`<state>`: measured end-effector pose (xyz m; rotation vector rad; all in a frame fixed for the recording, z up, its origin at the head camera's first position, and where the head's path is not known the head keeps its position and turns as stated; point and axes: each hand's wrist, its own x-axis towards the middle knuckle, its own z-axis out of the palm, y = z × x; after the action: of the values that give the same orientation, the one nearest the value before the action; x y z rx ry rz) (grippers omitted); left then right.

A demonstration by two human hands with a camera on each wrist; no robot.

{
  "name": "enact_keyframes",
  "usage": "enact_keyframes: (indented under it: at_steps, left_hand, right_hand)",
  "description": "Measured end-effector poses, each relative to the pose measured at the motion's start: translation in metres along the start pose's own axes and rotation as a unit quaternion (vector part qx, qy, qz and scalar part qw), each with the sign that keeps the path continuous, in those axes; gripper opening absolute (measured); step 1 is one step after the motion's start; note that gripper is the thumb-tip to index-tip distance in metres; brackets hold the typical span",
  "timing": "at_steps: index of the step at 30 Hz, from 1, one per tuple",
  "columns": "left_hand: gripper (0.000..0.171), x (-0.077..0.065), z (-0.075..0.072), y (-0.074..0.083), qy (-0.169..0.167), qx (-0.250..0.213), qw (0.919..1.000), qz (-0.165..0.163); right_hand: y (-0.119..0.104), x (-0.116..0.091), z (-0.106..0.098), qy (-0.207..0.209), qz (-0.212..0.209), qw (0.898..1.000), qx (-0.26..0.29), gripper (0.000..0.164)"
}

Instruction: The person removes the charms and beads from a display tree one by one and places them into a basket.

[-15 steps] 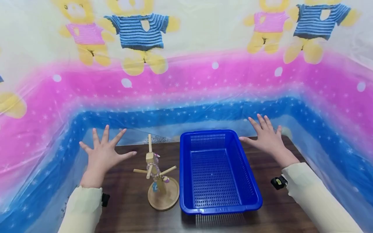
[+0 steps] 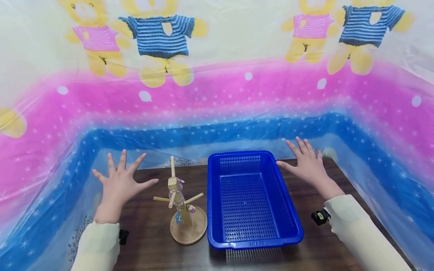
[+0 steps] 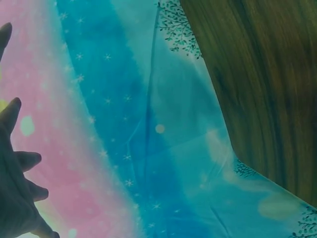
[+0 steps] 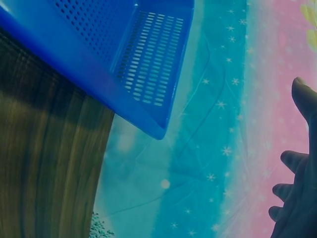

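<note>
Bear-print sheeting (image 2: 217, 90) backs a worktop (image 2: 149, 250) where left hand (image 2: 119, 186) and right hand (image 2: 310, 167), spread wide and empty, flank a wooden stand (image 2: 196, 232) and blue basket (image 2: 254, 244), the pegs (image 2: 196, 198) seemingly keeping trinkets (image 2: 178, 217) untangled.

A cloth (image 2: 220, 96) printed with teddy bears (image 2: 161, 37) is hanging beyond the far edge and round the far corners of a wooden table (image 2: 145, 248), forming a small screened booth.

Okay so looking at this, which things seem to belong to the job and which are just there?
Likely the job, lying between the spread hands:
- wooden stand with trinkets hanging on it
- blue basket

Probably just there:
- wooden table
- bear-print sheet
- black wrist devices
</note>
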<state>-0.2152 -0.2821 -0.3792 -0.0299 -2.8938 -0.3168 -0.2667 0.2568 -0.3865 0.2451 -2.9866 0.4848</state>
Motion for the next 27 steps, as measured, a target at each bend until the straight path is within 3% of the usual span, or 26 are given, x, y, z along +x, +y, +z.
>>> enact_keyframes:
  at_steps: [13,27]
  left_hand:
    - [0.092,-0.016,0.011,0.003,0.041,-0.031,0.9987,0.0]
    - [0.081,-0.041,0.011,0.011,0.048,-0.089,0.9948,0.013]
  right_hand:
    - [0.001,-0.019,0.017,0.062,-0.031,0.997,0.034,0.081]
    - [-0.015,-0.043,0.017,0.058,-0.054,0.993,0.085,0.07]
